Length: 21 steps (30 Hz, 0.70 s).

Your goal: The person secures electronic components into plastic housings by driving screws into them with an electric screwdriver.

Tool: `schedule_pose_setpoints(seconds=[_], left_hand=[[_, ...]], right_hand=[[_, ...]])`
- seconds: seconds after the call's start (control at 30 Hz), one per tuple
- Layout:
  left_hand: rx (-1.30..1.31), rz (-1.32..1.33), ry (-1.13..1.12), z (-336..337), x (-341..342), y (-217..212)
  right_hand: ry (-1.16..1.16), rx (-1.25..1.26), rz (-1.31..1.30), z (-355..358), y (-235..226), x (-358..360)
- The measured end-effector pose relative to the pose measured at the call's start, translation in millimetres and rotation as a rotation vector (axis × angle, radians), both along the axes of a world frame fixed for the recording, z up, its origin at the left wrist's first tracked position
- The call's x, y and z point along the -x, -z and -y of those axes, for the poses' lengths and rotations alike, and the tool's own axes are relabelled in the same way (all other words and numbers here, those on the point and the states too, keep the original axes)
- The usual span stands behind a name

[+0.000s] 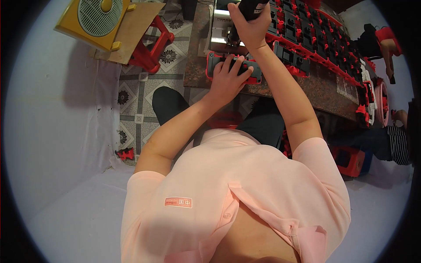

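My right hand (254,31) is closed around the black body of an electric screwdriver (251,9), held tilted above the table's near left part. Its lower end points down just beyond a black plastic housing with red edges (214,65). Over that housing lies my left hand (227,79), fingers spread across its top and pressing on it. The housing rests at the table's near edge. My left fingers hide its middle, and whether the screwdriver's tip touches anything I cannot tell.
Rows of black and red housings (302,33) fill the speckled table (195,72) to the right. A bright metallic surface (221,22) lies beyond my hands. At the left, a yellow fan (101,17) stands on a board over a red stool (153,48). Other people (388,44) sit far right.
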State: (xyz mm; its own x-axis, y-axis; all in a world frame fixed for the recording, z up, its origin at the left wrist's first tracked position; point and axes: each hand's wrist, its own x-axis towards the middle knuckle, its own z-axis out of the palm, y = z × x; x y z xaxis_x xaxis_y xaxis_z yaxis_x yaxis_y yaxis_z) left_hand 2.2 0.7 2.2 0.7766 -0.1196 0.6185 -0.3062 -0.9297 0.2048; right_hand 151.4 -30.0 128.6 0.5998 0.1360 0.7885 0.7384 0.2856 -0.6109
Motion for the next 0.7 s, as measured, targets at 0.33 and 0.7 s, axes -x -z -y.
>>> schedule_pose_setpoints(seconds=[0.33,0.7], left_hand=[[0.005,0.011,0.019,1.4,-1.9,-3.2],[0.181,0.119,0.024,4.1,-13.2,10.6]], right_hand=[[-0.101,-0.043,-0.171,9.5,-14.4,15.8],[-0.335,0.001,-0.197,4.0,-7.5,85.2]])
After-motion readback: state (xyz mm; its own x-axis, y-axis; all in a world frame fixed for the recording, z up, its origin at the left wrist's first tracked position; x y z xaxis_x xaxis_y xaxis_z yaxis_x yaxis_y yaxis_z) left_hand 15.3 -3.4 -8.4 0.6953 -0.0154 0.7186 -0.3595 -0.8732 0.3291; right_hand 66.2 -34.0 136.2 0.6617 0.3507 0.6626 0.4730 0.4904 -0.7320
